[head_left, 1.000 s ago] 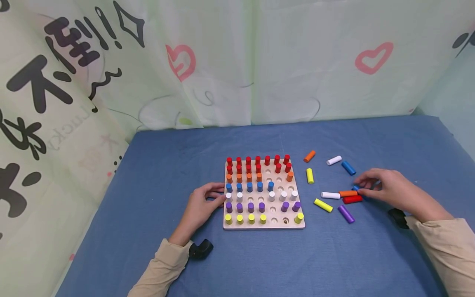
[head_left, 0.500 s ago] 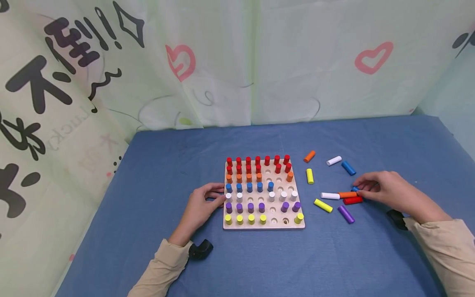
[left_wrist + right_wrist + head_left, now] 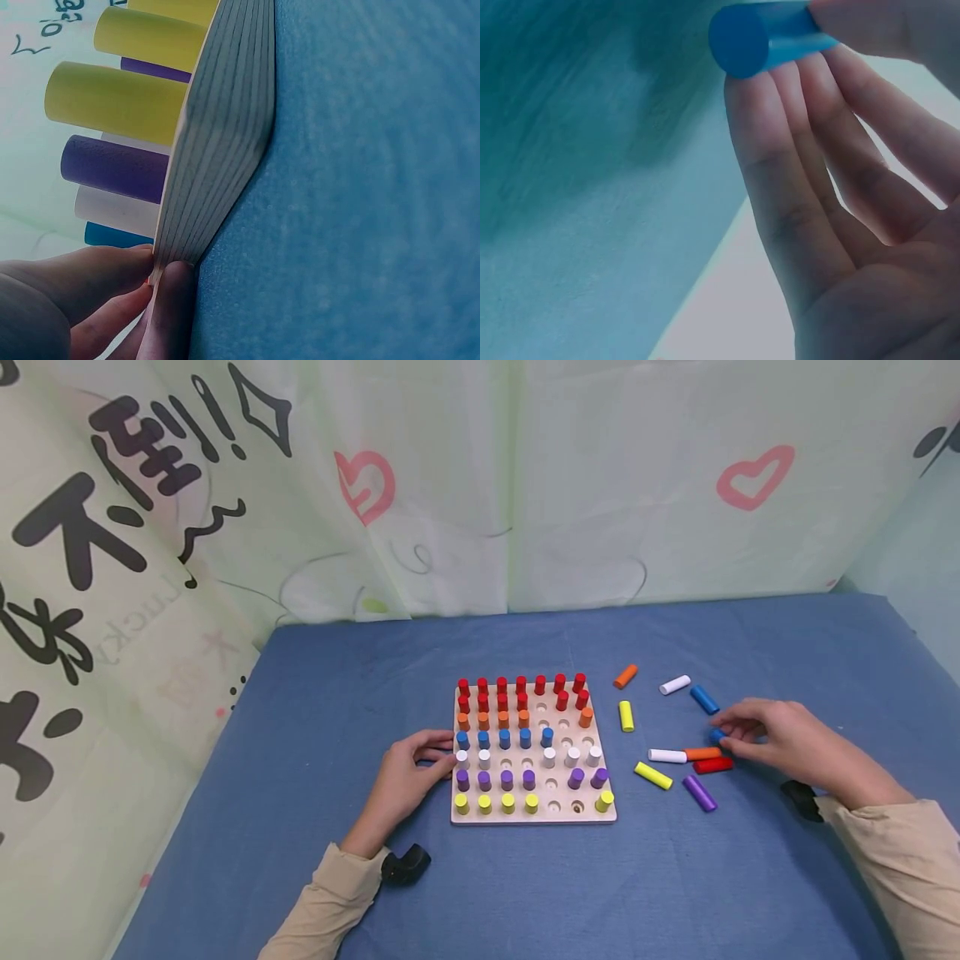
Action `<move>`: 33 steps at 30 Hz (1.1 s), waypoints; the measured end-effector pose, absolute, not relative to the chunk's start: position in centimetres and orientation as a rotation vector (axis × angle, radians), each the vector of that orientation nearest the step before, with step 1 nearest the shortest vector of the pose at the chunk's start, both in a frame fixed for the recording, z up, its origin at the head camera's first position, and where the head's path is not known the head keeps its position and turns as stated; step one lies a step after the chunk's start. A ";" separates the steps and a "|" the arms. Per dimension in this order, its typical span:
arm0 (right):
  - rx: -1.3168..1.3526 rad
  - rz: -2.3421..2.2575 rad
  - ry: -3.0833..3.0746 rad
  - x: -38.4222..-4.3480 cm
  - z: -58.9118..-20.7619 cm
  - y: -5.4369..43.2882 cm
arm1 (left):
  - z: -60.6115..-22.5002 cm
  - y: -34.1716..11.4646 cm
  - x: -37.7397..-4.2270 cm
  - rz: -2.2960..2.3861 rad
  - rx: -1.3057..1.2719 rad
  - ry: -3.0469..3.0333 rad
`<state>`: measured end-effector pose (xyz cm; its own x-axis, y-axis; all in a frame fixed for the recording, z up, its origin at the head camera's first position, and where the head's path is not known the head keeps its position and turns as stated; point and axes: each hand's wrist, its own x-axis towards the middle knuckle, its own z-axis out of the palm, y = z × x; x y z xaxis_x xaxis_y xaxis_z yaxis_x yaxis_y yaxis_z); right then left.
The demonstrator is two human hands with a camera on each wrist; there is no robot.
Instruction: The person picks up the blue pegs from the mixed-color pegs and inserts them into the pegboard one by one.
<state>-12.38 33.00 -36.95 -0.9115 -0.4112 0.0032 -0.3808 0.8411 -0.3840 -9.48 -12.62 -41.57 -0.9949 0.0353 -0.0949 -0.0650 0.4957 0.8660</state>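
A square wooden pegboard (image 3: 540, 815) carries rows of upright red, orange, blue, white, purple and yellow pegs, with some bare holes toward the right. My left hand (image 3: 408, 781) holds the board's left edge; in the left wrist view its fingertips (image 3: 177, 281) meet the layered side close to the pegs. To the right of the board, my right hand (image 3: 787, 739) pinches a blue peg (image 3: 739, 39) between thumb and fingers, one round end facing the wrist camera. White (image 3: 667, 756), orange (image 3: 702, 753) and red (image 3: 713, 765) pegs lie just in front of that hand.
More loose pegs lie on the blue cloth: blue (image 3: 704, 699), white (image 3: 675, 685), orange (image 3: 626, 676), purple (image 3: 700, 793) and two yellow ones (image 3: 626, 716). A printed curtain (image 3: 600, 527) hangs behind the table.
My right hand has lifted slightly with the blue peg, which shows a little higher, above the orange and red pegs. The left hand and the board stay put.
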 end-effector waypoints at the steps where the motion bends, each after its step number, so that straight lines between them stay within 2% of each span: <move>1: -0.650 -0.588 2.948 -12.4 -36.9 32.9 | -41.6 -12.6 -9.5 1.528 -0.027 2.630; 33: -0.852 -0.695 3.040 -12.6 -36.0 29.9 | -41.8 -12.6 -9.6 1.529 -0.024 2.628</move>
<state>-12.59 29.94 -36.02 -0.8573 -0.4749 0.1985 -0.5140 0.7693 -0.3794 -9.58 -12.58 -41.77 -0.9947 0.0372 -0.0954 -0.0646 0.4953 0.8663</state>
